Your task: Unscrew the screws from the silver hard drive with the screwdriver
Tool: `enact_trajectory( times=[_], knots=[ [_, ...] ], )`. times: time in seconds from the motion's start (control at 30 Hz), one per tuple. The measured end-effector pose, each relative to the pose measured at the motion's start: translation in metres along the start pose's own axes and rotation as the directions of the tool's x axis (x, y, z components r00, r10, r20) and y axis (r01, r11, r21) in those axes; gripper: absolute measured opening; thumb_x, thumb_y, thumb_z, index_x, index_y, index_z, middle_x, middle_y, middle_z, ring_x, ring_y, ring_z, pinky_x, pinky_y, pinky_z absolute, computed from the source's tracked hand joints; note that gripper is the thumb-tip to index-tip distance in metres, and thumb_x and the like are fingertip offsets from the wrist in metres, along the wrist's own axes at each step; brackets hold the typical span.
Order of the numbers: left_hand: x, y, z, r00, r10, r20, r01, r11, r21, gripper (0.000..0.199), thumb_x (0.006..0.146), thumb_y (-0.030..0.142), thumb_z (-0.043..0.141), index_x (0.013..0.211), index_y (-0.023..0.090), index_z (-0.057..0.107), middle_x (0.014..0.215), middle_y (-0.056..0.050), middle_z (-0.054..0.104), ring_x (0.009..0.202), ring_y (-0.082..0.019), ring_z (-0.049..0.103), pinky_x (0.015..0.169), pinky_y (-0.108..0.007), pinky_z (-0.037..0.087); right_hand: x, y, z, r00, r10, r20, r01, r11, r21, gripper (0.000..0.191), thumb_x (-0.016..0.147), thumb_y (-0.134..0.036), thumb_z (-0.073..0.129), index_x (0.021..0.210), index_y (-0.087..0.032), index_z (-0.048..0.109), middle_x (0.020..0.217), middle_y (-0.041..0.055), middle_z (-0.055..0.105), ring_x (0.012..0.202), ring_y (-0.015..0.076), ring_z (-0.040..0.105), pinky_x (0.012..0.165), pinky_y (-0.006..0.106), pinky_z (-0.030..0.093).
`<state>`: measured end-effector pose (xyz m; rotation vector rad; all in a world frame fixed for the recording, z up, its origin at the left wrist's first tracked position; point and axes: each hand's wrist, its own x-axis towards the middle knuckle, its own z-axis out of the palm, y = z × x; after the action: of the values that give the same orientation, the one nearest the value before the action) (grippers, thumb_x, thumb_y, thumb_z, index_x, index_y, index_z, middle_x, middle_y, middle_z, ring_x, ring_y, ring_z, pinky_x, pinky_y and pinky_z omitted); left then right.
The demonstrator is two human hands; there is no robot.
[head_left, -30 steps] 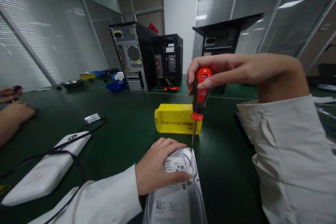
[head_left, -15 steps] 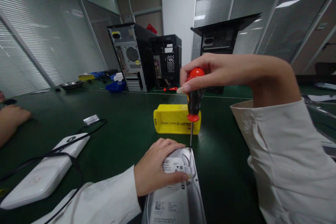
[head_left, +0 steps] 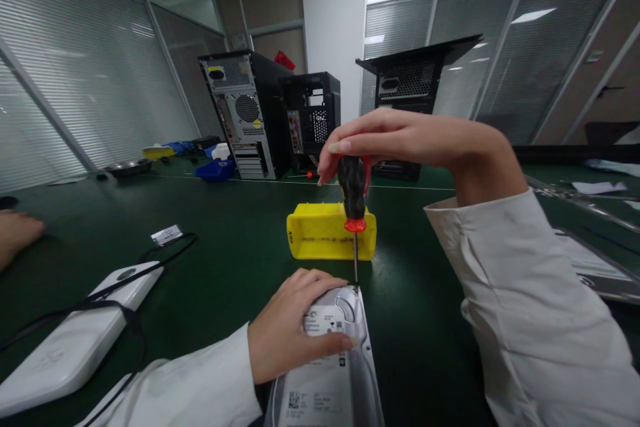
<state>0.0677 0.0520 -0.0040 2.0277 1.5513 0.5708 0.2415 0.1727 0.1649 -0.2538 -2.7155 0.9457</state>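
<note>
Screwdriver is held upright by the right hand, its single handle clasped from above, its tip meeting the far right corner of one hard drive. That drive is clamped beneath the left hand, one thumb laid across its label, on the green surface. The two hands are kept apart. Just beyond the left hand, one yellow bin is seen. Left of that hand, one white device is crossed by a black cord; farther left, one hand of another person is partly shown. Three computer cases are stood beyond both hands.
</note>
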Motion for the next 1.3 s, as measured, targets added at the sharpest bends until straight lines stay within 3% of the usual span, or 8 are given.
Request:
enact_trajectory(
  times=[0.27,0.43,0.57,0.73,0.9,1.07,1.17,1.3],
  knots=[
    [0.000,-0.001,0.000,1.000,0.015,-0.001,-0.015,1.000,-0.008,0.059,0.069,0.047,0.068,0.122,0.031,0.049,0.116,-0.004,0.052,0.104,-0.028,0.045,0.086,-0.044,0.041,0.006,0.010,0.002,0.988,-0.150,0.020,0.145,0.977,0.155,0.024,0.085,-0.026,0.044,0.088,-0.008,0.060,0.090,0.0033,0.063,0.084,0.0054,0.060,0.075,0.014,0.049],
    [0.000,0.002,0.000,1.000,0.016,0.001,-0.016,1.000,-0.001,0.059,0.068,0.047,0.068,0.121,0.030,0.050,0.115,-0.005,0.053,0.103,-0.028,0.046,0.086,-0.044,0.041,0.013,0.017,0.008,0.977,-0.211,-0.037,0.214,0.957,0.194,0.022,0.081,-0.025,0.052,0.076,-0.005,0.058,0.075,0.0027,0.062,0.069,0.0040,0.059,0.064,0.012,0.049],
    [0.000,0.003,0.000,1.000,0.018,-0.003,-0.019,1.000,-0.005,0.058,0.068,0.044,0.070,0.121,0.029,0.051,0.114,-0.004,0.053,0.103,-0.027,0.045,0.087,-0.043,0.040,0.020,0.027,0.010,0.981,-0.192,-0.040,0.195,0.931,0.309,0.022,0.081,-0.026,0.052,0.070,-0.007,0.050,0.068,0.0011,0.057,0.064,0.0050,0.057,0.064,0.018,0.050],
    [0.000,0.003,-0.001,1.000,0.017,0.004,-0.017,1.000,-0.005,0.059,0.068,0.046,0.068,0.122,0.029,0.050,0.115,-0.005,0.053,0.103,-0.028,0.045,0.085,-0.043,0.041,0.018,0.030,0.002,0.980,-0.164,0.110,0.094,0.876,0.474,0.020,0.086,-0.020,0.032,0.082,-0.009,0.048,0.080,0.0049,0.055,0.077,0.0094,0.058,0.071,0.024,0.050],
    [0.001,0.000,-0.001,1.000,0.011,0.007,-0.011,1.000,-0.001,0.059,0.068,0.046,0.068,0.122,0.029,0.049,0.116,-0.004,0.052,0.104,-0.027,0.045,0.087,-0.043,0.040,0.002,0.018,-0.006,0.991,-0.052,0.127,0.021,0.972,0.236,0.029,0.089,-0.031,0.038,0.104,-0.010,0.051,0.102,0.0071,0.057,0.092,0.0102,0.058,0.077,0.021,0.048],
    [0.001,-0.002,-0.001,1.000,0.028,0.003,-0.028,1.000,0.012,0.060,0.069,0.049,0.067,0.122,0.028,0.049,0.116,-0.005,0.052,0.104,-0.028,0.045,0.086,-0.043,0.040,-0.003,0.006,-0.002,0.998,-0.058,-0.004,0.058,0.998,0.008,0.031,0.081,-0.037,0.052,0.090,-0.008,0.059,0.087,0.0027,0.061,0.076,0.0042,0.057,0.069,0.014,0.045],
    [0.001,-0.001,-0.001,1.000,0.026,0.001,-0.026,0.999,0.020,0.061,0.069,0.050,0.067,0.123,0.029,0.049,0.116,-0.005,0.052,0.104,-0.028,0.045,0.086,-0.042,0.040,0.002,0.002,0.003,0.998,-0.066,0.001,0.066,0.998,-0.009,0.026,0.079,-0.034,0.055,0.081,-0.008,0.057,0.077,-0.0001,0.060,0.070,0.0021,0.055,0.064,0.011,0.044],
    [0.000,0.000,-0.001,1.000,0.027,0.005,-0.027,0.999,0.022,0.060,0.069,0.048,0.067,0.123,0.028,0.050,0.114,-0.005,0.053,0.102,-0.028,0.046,0.086,-0.043,0.040,0.009,0.001,0.005,0.992,-0.096,0.081,0.091,0.994,0.062,0.022,0.081,-0.026,0.052,0.092,-0.007,0.056,0.085,0.0020,0.061,0.073,0.0020,0.056,0.066,0.011,0.044]
  ],
)
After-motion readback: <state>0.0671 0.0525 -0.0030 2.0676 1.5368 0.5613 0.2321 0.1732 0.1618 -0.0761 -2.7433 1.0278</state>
